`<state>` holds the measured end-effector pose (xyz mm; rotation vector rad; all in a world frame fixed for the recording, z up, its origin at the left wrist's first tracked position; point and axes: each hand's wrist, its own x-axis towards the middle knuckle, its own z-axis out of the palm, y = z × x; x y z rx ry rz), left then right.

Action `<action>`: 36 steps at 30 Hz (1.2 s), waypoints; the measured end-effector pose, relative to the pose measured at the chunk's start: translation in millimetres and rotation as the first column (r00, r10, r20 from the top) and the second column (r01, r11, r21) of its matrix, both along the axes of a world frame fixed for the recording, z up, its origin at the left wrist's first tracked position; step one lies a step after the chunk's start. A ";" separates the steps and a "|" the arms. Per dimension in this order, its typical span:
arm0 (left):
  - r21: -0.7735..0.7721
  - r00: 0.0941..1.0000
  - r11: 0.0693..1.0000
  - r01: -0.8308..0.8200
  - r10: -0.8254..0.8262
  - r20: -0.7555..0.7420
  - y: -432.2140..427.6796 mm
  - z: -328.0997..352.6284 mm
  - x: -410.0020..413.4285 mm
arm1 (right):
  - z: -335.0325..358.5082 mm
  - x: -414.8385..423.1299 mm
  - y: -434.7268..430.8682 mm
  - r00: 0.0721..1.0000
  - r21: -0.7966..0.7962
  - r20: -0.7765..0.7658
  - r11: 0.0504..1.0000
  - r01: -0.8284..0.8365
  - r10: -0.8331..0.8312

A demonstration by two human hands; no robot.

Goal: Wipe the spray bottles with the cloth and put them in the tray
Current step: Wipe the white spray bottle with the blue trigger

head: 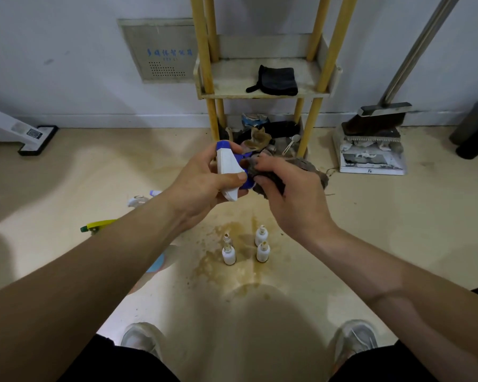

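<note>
Utility corner of a home: dustpan (pixel 370 153) (debris inside), yellow-posted shelf rack (pixel 260 78).

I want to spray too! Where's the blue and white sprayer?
In the head view the blue and white sprayer is in the middle, held in the left hand, right beside the brown cloth gripped by the right hand, in front of the yellow rack.

A broom (pixel 381 117) rests on a dustpan (pixel 370 164) by the wall (pixel 66 51).
</note>
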<state>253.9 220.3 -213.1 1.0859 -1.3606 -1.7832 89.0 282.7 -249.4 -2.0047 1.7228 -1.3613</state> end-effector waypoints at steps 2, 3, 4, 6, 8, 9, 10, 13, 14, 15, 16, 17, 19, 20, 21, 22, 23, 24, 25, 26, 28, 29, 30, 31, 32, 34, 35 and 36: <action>0.025 0.999 0.999 -0.025 0.026 -0.024 0.9 -0.3 -0.2 | -5.6 1.0 0.1 0.995 -0.072 -0.101 0.997 -0.021 0.014; 0.038 0.999 0.999 -0.040 0.041 -0.036 0.4 -0.3 -0.1 | -9.3 0.1 0.6 0.987 -0.113 -0.163 0.993 -0.032 0.013; 0.050 0.997 0.997 -0.055 0.058 -0.047 -0.3 -0.7 0.3 | -12.4 -1.1 1.1 0.975 -0.147 -0.221 0.988 -0.045 0.011; 0.076 0.993 0.993 -0.089 0.094 -0.067 -2.1 -0.9 1.8 | -17.6 -3.9 2.5 0.941 -0.170 -0.337 0.982 -0.082 0.021; 0.105 0.989 0.988 -0.110 0.119 -0.086 -3.8 -0.8 2.7 | -21.4 -8.3 3.7 0.901 -0.176 -0.434 0.978 -0.114 0.027; 0.113 0.989 0.988 -0.109 0.120 -0.088 -4.3 -0.6 3.1 | -21.4 -11.1 3.4 0.884 -0.172 -0.467 0.978 -0.118 0.025; 0.115 0.990 0.988 -0.101 0.110 -0.083 -5.0 -0.3 3.7 | -20.0 -13.9 2.2 0.877 -0.165 -0.479 0.980 -0.107 0.015; 0.080 0.997 0.995 -0.054 0.057 -0.045 -5.2 0.1 4.6 | -7.5 -19.9 -2.9 0.926 -0.117 -0.377 0.993 -0.011 -0.034; 0.061 0.999 0.997 -0.042 0.044 -0.027 -4.7 -0.6 4.4 | -3.5 -21.8 -4.1 0.946 -0.091 -0.322 0.996 0.011 -0.040; 0.045 0.999 0.998 -0.035 0.036 -0.010 -4.2 -1.7 4.5 | -0.7 -23.6 -4.9 0.961 -0.049 -0.275 0.998 0.027 -0.040; 0.037 1.000 0.999 -0.031 0.031 0.003 -4.0 -3.0 4.6 | 0.9 -25.4 -5.7 0.972 0.011 -0.231 0.999 0.050 -0.046; 0.036 1.000 0.999 -0.026 0.025 0.009 -3.9 -4.2 5.1 | 0.9 -27.2 -6.6 0.980 0.080 -0.185 0.993 0.082 -0.066; 0.019 1.000 1.000 -0.005 0.004 0.026 -4.7 -4.7 6.7 | -2.5 -32.1 -9.5 0.986 0.188 -0.094 0.971 0.150 -0.135; -0.001 0.999 1.000 0.006 -0.006 0.043 -5.8 -4.5 7.7 | -4.9 -35.3 -11.3 0.984 0.223 -0.056 0.958 0.179 -0.171; -0.019 0.998 1.000 0.017 -0.016 0.061 -6.6 -4.0 8.5 | -7.9 -39.3 -13.2 0.979 0.253 -0.023 0.946 0.203 -0.203; -0.033 0.997 0.999 0.030 -0.027 0.076 -7.2 -3.9 9.3 | -11.4 -43.9 -15.0 0.972 0.281 0.009 0.934 0.221 -0.233; -0.043 0.995 0.998 0.045 -0.041 0.088 -7.5 -4.2 10.0 | -15.4 -48.6 -16.8 0.964 0.310 0.041 0.921 0.237 -0.262; -0.051 0.994 0.997 0.064 -0.059 0.097 -7.3 -5.0 10.7 | -19.6 -52.8 -18.0 0.956 0.343 0.067 0.906 0.248 -0.286; -0.057 0.991 0.995 0.087 -0.081 0.104 -6.6 -5.8 11.3 | -23.5 -56.1 -18.8 0.948 0.378 0.087 0.891 0.253 -0.306; -0.070 0.987 0.991 0.117 -0.109 0.116 -5.6 -6.2 11.8 | -26.6 -58.3 -19.3 0.941 0.411 0.102 0.875 0.255 -0.323; -0.130 0.972 0.974 0.186 -0.163 0.167 -4.7 -6.1 12.8 | -29.3 -60.4 -19.5 0.932 0.447 0.118 0.857 0.258 -0.343; -0.166 0.962 0.961 0.221 -0.187 0.197 -4.7 -5.4 13.4 | -28.3 -59.8 -19.6 0.934 0.443 0.114 0.858 0.258 -0.340; -0.202 0.952 0.946 0.253 -0.206 0.227 -5.1 -4.2 13.8 | -25.3 -57.6 -19.2 0.943 0.423 0.099 0.871 0.248 -0.317; -0.240 0.939 0.928 0.285 -0.220 0.263 -5.3 -2.9 14.0 | -21.9 -53.7 -18.9 0.959 0.400 0.079 0.890 0.219 -0.272; -0.277 0.925 0.907 0.317 -0.230 0.304 -5.4 -2.2 13.7 | -18.3 -48.4 -18.0 0.976 0.379 0.065 0.910 0.167 -0.207; -0.327 0.897 0.870 0.369 -0.242 0.369 -4.4 -1.8 13.0 | -13.9 -34.4 -15.9 0.998 0.367 0.048 0.930 0.028 -0.049; -0.335 0.885 0.859 0.386 -0.243 0.396 -3.7 -1.9 12.5 | -14.6 -28.2 -14.8 0.999 0.362 0.027 0.932 -0.027 0.019; -0.338 0.875 0.853 0.396 -0.240 0.420 -3.1 -2.6 12.6 | -16.1 -23.8 -14.5 0.998 0.356 0.006 0.932 -0.065 0.067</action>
